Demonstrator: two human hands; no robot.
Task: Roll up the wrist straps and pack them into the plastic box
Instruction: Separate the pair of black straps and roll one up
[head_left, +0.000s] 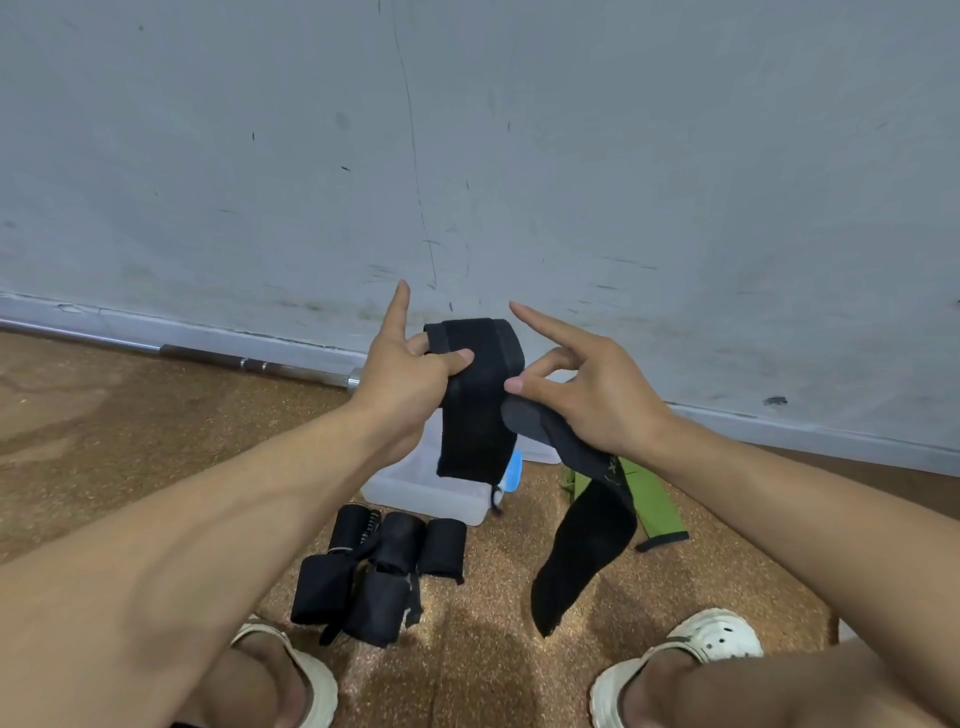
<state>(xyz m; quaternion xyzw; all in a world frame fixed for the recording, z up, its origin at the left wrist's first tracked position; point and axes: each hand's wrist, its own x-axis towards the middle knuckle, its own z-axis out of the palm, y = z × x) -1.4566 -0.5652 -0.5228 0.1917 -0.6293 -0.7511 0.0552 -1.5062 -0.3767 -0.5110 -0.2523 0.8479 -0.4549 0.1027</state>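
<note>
Left hand and right hand hold a black wrist strap above the plastic box, each pinching it between thumb and curled fingers, forefinger straight. The strap's tail hangs down at right. Five rolled straps lie on the floor before the box; a green strap lies beside it.

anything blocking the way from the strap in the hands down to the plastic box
Nothing visible does. The black wrist strap, held by the left hand and right hand, hangs directly above the clear plastic box.
</note>
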